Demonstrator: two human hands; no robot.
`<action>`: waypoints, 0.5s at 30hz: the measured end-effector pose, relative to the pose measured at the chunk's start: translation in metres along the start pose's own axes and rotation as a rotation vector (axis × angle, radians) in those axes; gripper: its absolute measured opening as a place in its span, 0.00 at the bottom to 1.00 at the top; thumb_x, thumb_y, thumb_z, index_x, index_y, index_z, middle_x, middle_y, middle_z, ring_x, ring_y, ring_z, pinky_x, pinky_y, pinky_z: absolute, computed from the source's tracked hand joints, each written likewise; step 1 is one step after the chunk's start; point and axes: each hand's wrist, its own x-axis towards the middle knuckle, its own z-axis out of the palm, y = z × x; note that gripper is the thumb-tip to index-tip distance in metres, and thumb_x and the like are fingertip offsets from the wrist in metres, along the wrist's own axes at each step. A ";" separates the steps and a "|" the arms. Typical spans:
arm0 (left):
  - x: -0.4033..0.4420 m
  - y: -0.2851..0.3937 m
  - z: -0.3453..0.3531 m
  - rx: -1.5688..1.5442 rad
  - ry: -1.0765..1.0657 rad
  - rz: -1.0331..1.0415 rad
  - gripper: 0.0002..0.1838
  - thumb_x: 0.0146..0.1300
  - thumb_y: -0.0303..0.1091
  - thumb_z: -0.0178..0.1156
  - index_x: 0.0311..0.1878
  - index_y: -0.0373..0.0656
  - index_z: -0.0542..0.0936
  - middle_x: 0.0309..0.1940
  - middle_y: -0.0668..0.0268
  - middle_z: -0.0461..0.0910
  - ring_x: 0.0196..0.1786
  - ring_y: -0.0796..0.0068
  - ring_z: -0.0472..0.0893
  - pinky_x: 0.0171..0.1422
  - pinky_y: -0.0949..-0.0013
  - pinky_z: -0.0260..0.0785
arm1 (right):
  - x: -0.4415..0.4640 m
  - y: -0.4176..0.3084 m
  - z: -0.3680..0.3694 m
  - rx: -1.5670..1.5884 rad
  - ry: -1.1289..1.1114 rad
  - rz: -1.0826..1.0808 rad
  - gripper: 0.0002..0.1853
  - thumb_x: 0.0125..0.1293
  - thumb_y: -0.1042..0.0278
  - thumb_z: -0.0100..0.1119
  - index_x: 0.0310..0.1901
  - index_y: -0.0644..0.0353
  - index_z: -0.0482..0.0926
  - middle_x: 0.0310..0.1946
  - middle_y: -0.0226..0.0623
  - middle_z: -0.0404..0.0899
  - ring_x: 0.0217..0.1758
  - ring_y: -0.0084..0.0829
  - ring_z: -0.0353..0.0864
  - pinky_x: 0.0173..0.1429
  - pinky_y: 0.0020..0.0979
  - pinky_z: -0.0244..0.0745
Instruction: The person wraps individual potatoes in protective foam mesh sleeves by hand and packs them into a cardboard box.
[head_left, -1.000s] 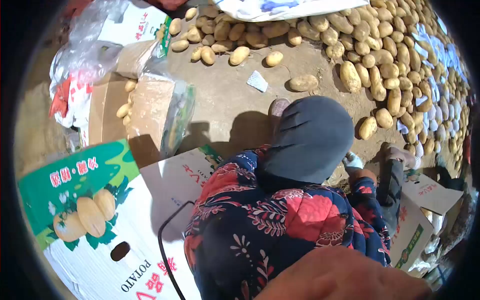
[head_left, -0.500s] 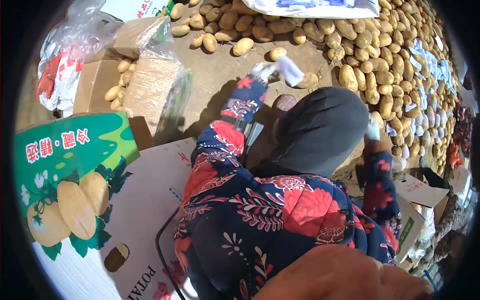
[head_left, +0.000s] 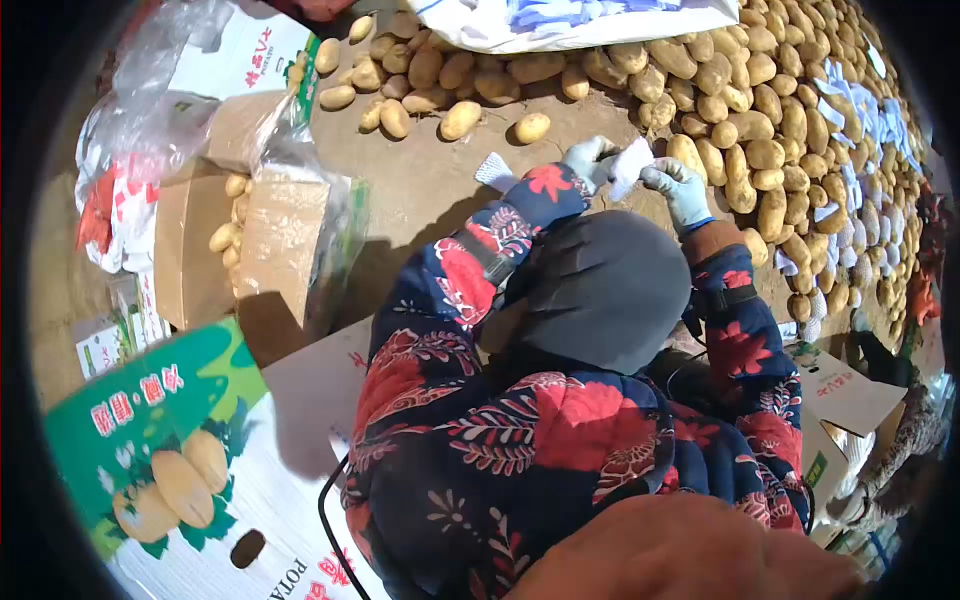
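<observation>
A white foam net sleeve [head_left: 630, 167] is held up between my two gloved hands, over the ground beyond my dark-trousered knee. My left hand [head_left: 592, 163] pinches its left side. From the right, my right hand [head_left: 680, 190] grips its other edge with thumb and fingers closed. Whether anything is inside the sleeve I cannot tell. Another pale netted sleeve [head_left: 495, 172] lies on the ground beside my left forearm. A single potato [head_left: 532, 127] rests on the ground just beyond my left hand.
A large potato pile [head_left: 765, 150] spreads along the right, with blue and white sleeves [head_left: 850, 110] scattered on it. A white sack [head_left: 580, 25] of bluish sleeves lies at the top. Left stand an open carton [head_left: 190, 235] holding potatoes and a printed potato box [head_left: 170, 430].
My right hand has come from beside my knee to the front, meeting my left. The left moved right. Both now hold the white sleeve. The view has shifted slightly.
</observation>
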 end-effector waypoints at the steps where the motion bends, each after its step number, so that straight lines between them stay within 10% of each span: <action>1: 0.008 -0.019 -0.001 -0.166 0.003 0.069 0.19 0.58 0.40 0.62 0.45 0.34 0.75 0.38 0.61 0.79 0.41 0.75 0.78 0.46 0.71 0.70 | 0.006 0.009 0.000 0.055 -0.034 -0.025 0.05 0.58 0.71 0.61 0.35 0.60 0.79 0.28 0.24 0.77 0.32 0.16 0.73 0.39 0.20 0.68; 5: 0.013 -0.017 -0.021 0.289 -0.091 0.144 0.19 0.56 0.39 0.64 0.46 0.36 0.75 0.40 0.64 0.79 0.42 0.77 0.77 0.48 0.73 0.69 | 0.034 0.054 0.008 0.094 -0.107 0.085 0.05 0.61 0.71 0.57 0.37 0.62 0.80 0.28 0.23 0.77 0.28 0.15 0.73 0.33 0.19 0.69; 7: 0.019 -0.029 -0.035 0.224 -0.029 -0.143 0.17 0.57 0.35 0.64 0.47 0.38 0.75 0.37 0.66 0.79 0.43 0.73 0.77 0.50 0.70 0.69 | 0.040 0.064 0.021 0.140 -0.041 0.085 0.05 0.61 0.72 0.57 0.36 0.61 0.79 0.27 0.23 0.77 0.28 0.14 0.72 0.33 0.19 0.69; 9: 0.016 -0.036 -0.039 -0.590 0.078 -0.062 0.13 0.60 0.30 0.60 0.47 0.37 0.75 0.38 0.64 0.79 0.42 0.71 0.78 0.51 0.67 0.70 | 0.052 0.086 0.020 0.238 -0.050 0.111 0.04 0.60 0.72 0.57 0.35 0.61 0.79 0.27 0.24 0.78 0.28 0.16 0.73 0.33 0.21 0.70; 14: 0.040 -0.078 -0.038 -1.113 0.120 -0.264 0.14 0.58 0.28 0.59 0.47 0.35 0.73 0.43 0.54 0.78 0.45 0.60 0.79 0.51 0.59 0.74 | 0.052 0.057 0.049 0.881 -0.059 0.223 0.08 0.60 0.70 0.56 0.40 0.62 0.74 0.33 0.34 0.78 0.32 0.28 0.78 0.36 0.28 0.75; 15: 0.053 -0.107 -0.043 -1.134 0.117 -0.488 0.21 0.67 0.42 0.41 0.51 0.34 0.72 0.46 0.53 0.77 0.47 0.58 0.77 0.56 0.55 0.68 | 0.048 0.044 0.053 0.955 -0.067 0.303 0.10 0.59 0.70 0.56 0.42 0.63 0.74 0.34 0.34 0.78 0.33 0.28 0.79 0.37 0.28 0.75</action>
